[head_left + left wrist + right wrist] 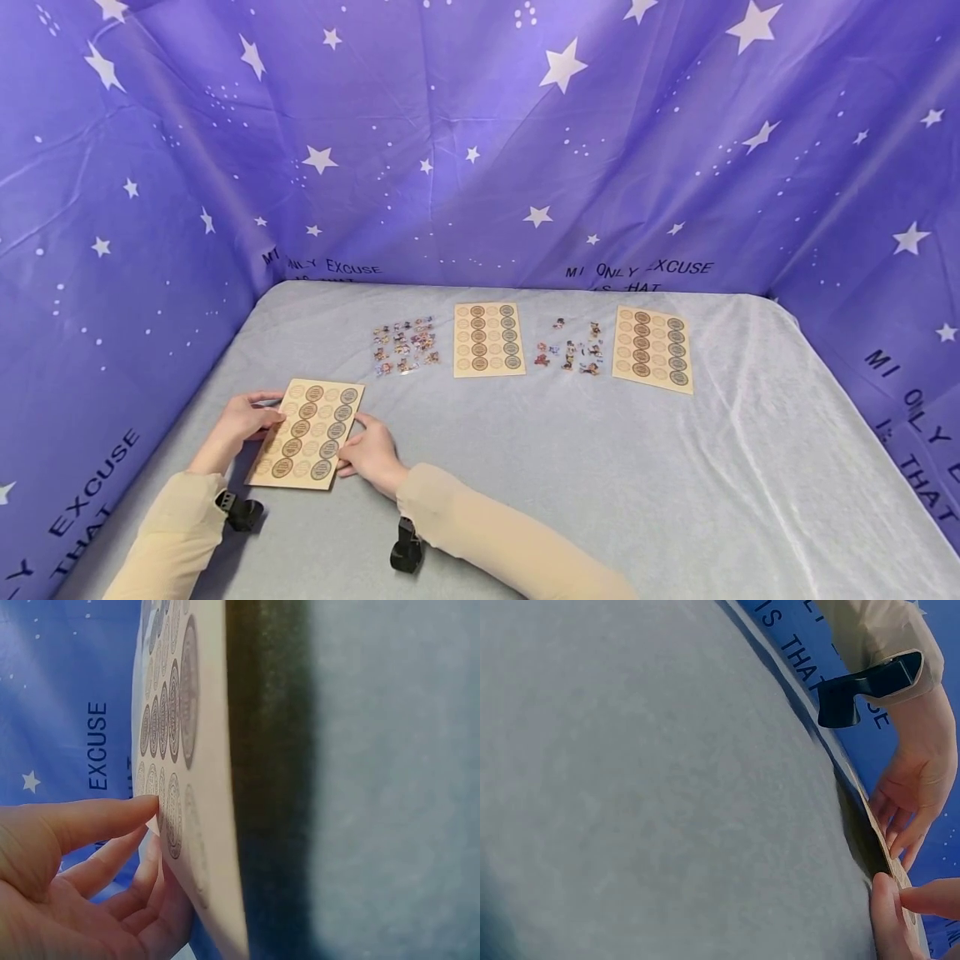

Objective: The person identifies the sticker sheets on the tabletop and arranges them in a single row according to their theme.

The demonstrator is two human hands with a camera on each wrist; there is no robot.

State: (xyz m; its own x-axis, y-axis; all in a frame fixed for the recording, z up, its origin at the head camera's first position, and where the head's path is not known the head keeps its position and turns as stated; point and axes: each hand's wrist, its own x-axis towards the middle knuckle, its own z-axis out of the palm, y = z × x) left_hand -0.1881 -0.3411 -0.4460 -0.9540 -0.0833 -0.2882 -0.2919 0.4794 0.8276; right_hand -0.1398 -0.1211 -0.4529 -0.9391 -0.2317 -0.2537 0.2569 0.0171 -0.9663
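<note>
Beige R sleeve (pixel 517 533) & L sleeve (pixel 168 533) come closest, w/ black R cam (pixel 407 546) & L cam (pixel 240 510) at the cuffs. Grey cloth (pixel 525 450) covers the table under both hands. R hand (pixel 372 450) is a bit nearer the body than the other; its thumb & fingers pinch the R edge of a tan sheet (pixel 322 433) w/ round prints, below mid-length. L hand (pixel 243 419) pinches the opp. edge slightly higher up: thumb on the face, other fingers behind. So the sheet sits btwn the hands, touching both, neither one closer to it. Long axis runs away from the body, far end leaning toward the R hand's side; grips are on the long sides, i.e. across that axis, slightly staggered. Near short edge looks raised, dark shadow below it in the L wrist view; can't tell if any other part touches the cloth. Beyond the hands, ahead & to their R, well apart, L to R: clear sticker sheet (pixel 403 346), 2nd tan sheet (pixel 490 340), 2nd clear sheet (pixel 570 350), 3rd tan sheet (pixel 652 350). Farthest: purple star curtain (pixel 465 92).
</note>
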